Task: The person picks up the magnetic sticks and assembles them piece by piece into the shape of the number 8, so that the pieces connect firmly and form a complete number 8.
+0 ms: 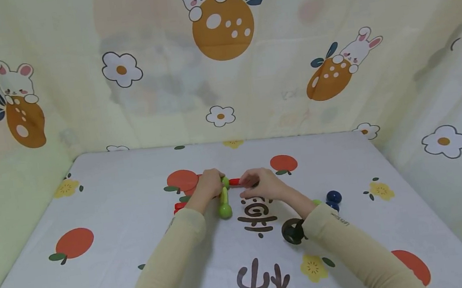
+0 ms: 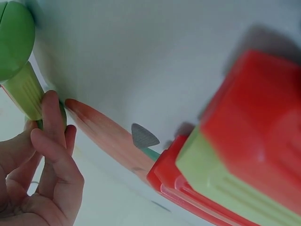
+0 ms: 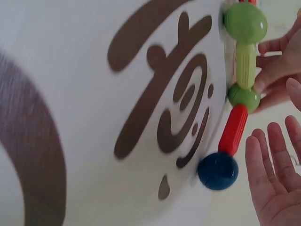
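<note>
My left hand (image 1: 209, 185) holds the far green ball (image 3: 244, 97) of a toy assembly by its fingertips. A light-green rod (image 3: 245, 66) joins that ball to a nearer green ball (image 1: 225, 210). From the held ball a red rod (image 3: 233, 129) runs right to a dark blue ball (image 3: 218, 170). Beside this blue ball is my right hand (image 1: 263, 185), fingers loosely extended and holding nothing. In the right wrist view a gap shows between those fingers and the ball. The left wrist view shows the left fingers (image 2: 51, 117) at the rod's far end.
Red rods (image 2: 258, 132) and a light-green rod (image 2: 211, 174) lie left of the left forearm. Near the right sleeve are blue balls (image 1: 333, 197), a bit of green (image 1: 316, 202) and a dark round thing (image 1: 293, 231). A printed curtain (image 1: 157, 100) hangs behind the table.
</note>
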The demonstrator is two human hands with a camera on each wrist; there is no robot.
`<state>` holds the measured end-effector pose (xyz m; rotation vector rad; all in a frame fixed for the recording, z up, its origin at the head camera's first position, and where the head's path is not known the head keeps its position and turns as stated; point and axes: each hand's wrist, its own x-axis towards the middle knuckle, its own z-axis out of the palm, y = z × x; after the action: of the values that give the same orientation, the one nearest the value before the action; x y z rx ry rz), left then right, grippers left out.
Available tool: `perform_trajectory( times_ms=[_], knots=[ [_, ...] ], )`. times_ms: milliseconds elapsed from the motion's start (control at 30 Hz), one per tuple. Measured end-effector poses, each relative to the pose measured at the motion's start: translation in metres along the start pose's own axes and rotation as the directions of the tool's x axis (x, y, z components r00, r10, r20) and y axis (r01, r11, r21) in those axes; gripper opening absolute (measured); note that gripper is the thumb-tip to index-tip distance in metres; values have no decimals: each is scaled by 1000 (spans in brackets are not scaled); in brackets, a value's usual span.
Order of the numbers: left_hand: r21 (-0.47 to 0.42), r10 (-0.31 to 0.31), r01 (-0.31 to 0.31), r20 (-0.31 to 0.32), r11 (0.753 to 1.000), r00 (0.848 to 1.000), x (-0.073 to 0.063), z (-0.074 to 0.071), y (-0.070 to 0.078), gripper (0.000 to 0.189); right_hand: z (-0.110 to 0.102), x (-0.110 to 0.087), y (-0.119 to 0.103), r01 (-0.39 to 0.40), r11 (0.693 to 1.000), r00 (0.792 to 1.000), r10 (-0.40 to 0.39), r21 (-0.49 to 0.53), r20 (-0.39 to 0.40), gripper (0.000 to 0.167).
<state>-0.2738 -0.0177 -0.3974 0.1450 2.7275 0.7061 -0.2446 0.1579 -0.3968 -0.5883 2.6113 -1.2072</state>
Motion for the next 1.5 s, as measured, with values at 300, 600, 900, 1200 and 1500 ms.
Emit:
perform_trajectory(
  times_ms=[300, 600, 900, 1200, 1500],
  knots=[
    [3, 7, -7, -10, 1000, 1000, -1, 1, 0, 37, -14, 4, 11, -24, 996, 992, 13, -83, -122, 24],
    [-19, -9, 9, 0, 1000, 1000, -1, 0, 1, 37, -26, 9, 21, -72, 989, 990, 56, -126, -129, 29],
    [-26, -20, 21, 9, 999, 1000, -1, 0, 1, 38, -27, 15, 32, -156, 980, 985, 145, -127, -90, 33],
    [-48, -35, 36, 21, 998, 999, 1, 0, 0, 38, -24, 18, 35, -201, 973, 978, 194, -113, -74, 29],
    [-56, -42, 43, 27, 998, 999, -1, 0, 0, 38, -24, 18, 36, -195, 977, 980, 190, -90, -66, 29]
  ],
)
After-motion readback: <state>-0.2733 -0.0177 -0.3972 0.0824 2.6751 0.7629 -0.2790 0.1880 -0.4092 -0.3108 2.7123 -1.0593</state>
